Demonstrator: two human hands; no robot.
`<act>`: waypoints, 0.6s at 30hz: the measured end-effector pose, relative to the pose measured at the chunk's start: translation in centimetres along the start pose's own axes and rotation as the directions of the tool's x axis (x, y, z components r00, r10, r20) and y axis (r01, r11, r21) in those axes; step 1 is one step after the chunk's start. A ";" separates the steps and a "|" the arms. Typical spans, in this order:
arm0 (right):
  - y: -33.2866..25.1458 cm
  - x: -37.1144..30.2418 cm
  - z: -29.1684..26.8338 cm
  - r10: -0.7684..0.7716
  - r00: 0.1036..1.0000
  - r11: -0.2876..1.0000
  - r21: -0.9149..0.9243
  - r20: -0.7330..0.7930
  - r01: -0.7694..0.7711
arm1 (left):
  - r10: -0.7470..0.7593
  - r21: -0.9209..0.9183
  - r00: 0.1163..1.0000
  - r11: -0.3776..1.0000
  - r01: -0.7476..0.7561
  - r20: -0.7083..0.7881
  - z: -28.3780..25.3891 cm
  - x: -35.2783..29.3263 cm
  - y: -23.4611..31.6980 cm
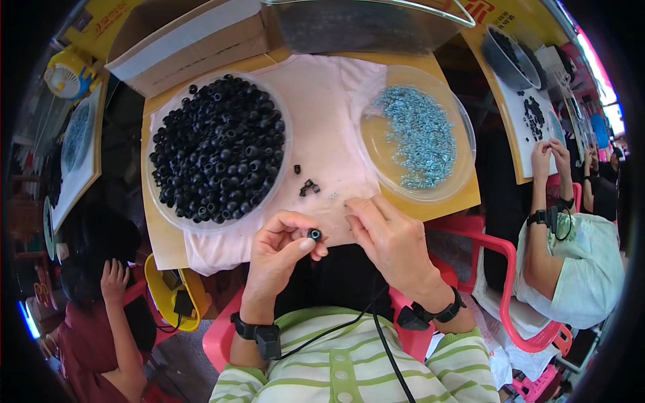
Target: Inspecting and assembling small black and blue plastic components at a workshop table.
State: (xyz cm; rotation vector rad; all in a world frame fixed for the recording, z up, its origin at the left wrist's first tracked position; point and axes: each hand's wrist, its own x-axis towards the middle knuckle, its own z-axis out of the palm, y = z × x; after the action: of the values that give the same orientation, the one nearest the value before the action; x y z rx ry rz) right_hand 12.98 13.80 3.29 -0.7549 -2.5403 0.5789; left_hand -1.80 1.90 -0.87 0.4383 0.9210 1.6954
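Observation:
My left hand (285, 245) pinches a small round black plastic part (314, 234), its hollow end turned up with a pale bluish ring inside. To the right, my right hand (390, 232) hovers low over the pink cloth (322, 101), thumb and fingertips drawn together; whatever they may hold is too small to make out. Just left of those fingertips lie a few tiny silvery pieces (332, 195). Several loose black pieces (310, 188) rest farther left. A round clear tray (287, 168) heaped with black hollow parts (218, 148) stands at the left.
On the right, a clear round tray (463, 158) holds many tiny bluish metallic pieces (420, 138). An open cardboard box (195, 54) and a clear plastic bin (363, 30) stand behind. A yellow container (161, 295) hangs low left. Other people sit at tables on both sides.

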 end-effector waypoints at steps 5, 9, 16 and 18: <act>0.0 0.3 1.2 0.053 0.999 0.997 -0.051 -0.008 -0.053 | -0.010 0.040 1.000 0.999 0.010 -0.017 0.2 -0.3 0.0; 0.6 0.2 1.6 0.033 0.999 0.999 0.009 -0.009 -0.033 | 0.007 -0.028 1.000 1.000 -0.007 0.015 0.0 -0.4 -0.1; -2.5 -0.1 -3.1 0.252 0.913 0.522 0.750 0.320 -0.406 | -0.018 -0.132 1.000 0.991 0.018 0.001 0.8 -1.7 0.7; -3.0 0.1 -3.4 0.172 0.959 0.542 0.792 0.224 -0.282 | 0.019 -0.206 0.995 0.978 0.002 0.100 1.0 -2.0 0.7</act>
State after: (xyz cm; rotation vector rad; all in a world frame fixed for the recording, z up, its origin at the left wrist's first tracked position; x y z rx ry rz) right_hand 13.35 12.50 7.57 -0.6769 -1.8790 1.7832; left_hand -0.94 0.36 0.66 0.3852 0.6622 1.7390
